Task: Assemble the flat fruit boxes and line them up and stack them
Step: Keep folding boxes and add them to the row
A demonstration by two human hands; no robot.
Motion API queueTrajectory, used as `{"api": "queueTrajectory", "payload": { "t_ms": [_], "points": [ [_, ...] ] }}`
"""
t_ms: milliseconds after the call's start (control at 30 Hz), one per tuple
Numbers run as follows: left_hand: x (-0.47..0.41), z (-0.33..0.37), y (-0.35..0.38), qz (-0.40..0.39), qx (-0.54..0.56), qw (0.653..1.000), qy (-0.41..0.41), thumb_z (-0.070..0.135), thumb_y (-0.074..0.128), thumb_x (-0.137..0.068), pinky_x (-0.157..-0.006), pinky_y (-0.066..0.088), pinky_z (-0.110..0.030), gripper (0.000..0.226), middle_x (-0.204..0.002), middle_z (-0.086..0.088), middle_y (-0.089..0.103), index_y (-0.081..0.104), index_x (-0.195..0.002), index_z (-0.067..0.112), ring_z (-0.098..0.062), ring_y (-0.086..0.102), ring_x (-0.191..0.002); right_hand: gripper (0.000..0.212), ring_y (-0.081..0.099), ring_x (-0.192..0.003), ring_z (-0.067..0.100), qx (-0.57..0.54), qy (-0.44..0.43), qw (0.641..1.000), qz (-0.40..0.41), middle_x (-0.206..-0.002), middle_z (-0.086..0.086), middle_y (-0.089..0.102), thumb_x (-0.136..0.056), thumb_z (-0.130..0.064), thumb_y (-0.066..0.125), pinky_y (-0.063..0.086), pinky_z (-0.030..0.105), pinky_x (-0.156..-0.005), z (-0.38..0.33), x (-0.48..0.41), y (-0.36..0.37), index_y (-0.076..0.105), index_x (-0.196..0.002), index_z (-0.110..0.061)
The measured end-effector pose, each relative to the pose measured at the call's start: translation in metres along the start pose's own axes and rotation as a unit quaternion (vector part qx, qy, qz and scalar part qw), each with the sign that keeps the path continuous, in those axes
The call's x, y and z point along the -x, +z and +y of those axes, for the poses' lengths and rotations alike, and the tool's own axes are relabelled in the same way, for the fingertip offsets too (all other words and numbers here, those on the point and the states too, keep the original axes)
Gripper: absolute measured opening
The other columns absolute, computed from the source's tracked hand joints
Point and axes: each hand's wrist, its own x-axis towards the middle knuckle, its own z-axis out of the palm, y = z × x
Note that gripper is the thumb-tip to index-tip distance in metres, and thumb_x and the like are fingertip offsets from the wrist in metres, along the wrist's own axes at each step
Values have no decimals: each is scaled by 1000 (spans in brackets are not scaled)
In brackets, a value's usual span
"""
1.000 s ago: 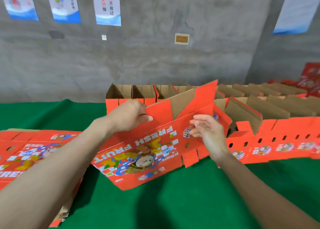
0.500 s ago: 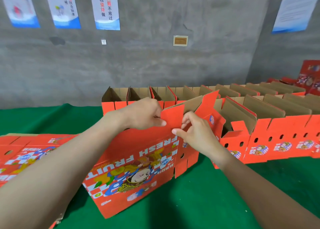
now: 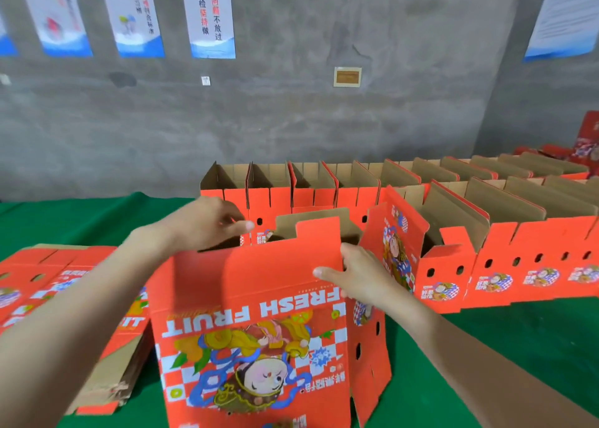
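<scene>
Light even, soft, fairly bright. Dim shadow beside box (image 3: 252,298) on green cloth (image 3: 428,379) at 5 o'clock. Wide-angle bend at edges; posters (image 3: 61,16) at 11 o'clock lean, blurred. Whole frame slightly soft.

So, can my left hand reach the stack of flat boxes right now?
Probably yes: the flat stack lies open beside that forearm, with nothing between, though the left hand would first have to release the box it holds.

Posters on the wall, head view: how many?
5 posters: one cut off at the left edge, three in a row right of it, one at the top right. More may hang out of frame.
</scene>
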Motion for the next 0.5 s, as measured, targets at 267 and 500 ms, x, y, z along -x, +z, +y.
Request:
{"api": "queueTrajectory", "payload": {
  "t_ms": [267, 500],
  "points": [
    [53, -46, -12, 0, 509, 852, -119, 41, 49, -84, -72, 58, -30, 35, -99, 3, 74, 69, -107, 26, -11, 70, -83, 16, 67, -94, 17, -199, -10, 980, 8, -98, -6, 69, -89, -26, 66, 55, 33, -78, 21, 2, -23, 58, -102, -29],
    [58, -26, 32, -33, 602, 793, -89, 60, 23, -88, -95, 39, -35, 66, -123, 6, 65, 77, -95, 23, -7, 58, -113, 20, 68, -91, 22, -284, 2, 954, 92, -103, 11, 69, -89, -14, 65, 57, 38, -80, 29, 4, -38, 62, -108, -9]
  ]
}}
